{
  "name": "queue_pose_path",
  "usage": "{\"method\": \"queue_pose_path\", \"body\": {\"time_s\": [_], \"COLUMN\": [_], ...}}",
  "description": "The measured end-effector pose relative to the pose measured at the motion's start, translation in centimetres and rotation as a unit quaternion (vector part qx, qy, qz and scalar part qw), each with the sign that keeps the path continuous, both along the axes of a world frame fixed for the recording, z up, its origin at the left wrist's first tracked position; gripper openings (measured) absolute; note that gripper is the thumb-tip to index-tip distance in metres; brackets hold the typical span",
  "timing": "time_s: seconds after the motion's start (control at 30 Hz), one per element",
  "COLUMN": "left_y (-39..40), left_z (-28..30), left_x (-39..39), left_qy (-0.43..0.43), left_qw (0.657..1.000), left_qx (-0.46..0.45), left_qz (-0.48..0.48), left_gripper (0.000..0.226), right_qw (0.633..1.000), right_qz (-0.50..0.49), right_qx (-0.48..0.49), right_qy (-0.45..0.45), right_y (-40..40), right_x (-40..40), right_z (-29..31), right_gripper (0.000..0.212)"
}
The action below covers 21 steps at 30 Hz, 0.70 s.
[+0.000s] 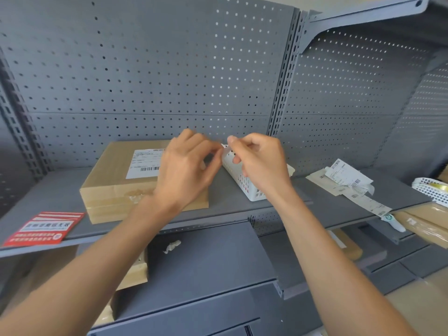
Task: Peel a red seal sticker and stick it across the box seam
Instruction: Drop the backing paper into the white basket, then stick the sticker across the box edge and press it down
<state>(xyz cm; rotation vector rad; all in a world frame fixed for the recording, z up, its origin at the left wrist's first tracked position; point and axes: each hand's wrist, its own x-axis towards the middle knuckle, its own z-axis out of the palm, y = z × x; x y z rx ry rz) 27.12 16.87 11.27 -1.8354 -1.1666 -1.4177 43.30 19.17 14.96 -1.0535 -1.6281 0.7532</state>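
Both forearms reached to the shelf [60,190], left hand [186,166] and right hand [260,161] pinching a small pale strip [225,149] between them, beyond the box [116,180].

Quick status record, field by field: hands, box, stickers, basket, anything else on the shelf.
left hand: raised over the box, fingers pinched toward the right hand
right hand: pinching a small pale strip
box: cardboard, flat on shelf, shipping label on top
red sticker sheet: shelf's front left edge, untouched
white basket: right of box, behind right hand
paper scraps: far right
seal on seam: none visible
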Motion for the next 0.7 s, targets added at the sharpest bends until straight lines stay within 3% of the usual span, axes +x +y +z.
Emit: {"method": "queue_pose_path", "body": {"time_s": [0.13, 0.2, 0.3, 0.47, 0.7], "left_y": [-0.8, -1.5, -3.0, -4.7, -6.8], "left_z": [-0.7, -1.0, -1.3, -1.3, -1.2], "left_x": [-0.7, -0.9, -1.9, -4.8, -6.8], "left_qy": [0.051, 0.027, -0.116, -0.329, -0.407], "left_qw": [0.999, 1.000, 0.990, 0.934, 0.894], "left_qx": [0.008, -0.014, -0.067, -0.131, -0.167], "left_qz": [0.012, -0.002, -0.031, -0.041, -0.091], "left_gripper": [0.018, 0.016, 0.012, 0.005, 0.013], "right_qw": [1.000, 0.999, 0.997, 0.991, 0.983], "right_qz": [0.021, 0.036, 0.077, 0.134, 0.176], "right_qx": [-0.009, -0.004, 0.011, 0.016, 0.035], "right_qy": [-0.003, -0.004, -0.009, -0.010, -0.029], "right_y": [-0.6, -1.0, -1.4, -1.8, -2.1], "right_x": [-0.3, -0.4, -0.4, -0.9, -3.1], "right_z": [0.0, 0.1, -0.1, -0.6, -1.1], "right_gripper": [0.019, 0.018, 0.018, 0.017, 0.016]}}
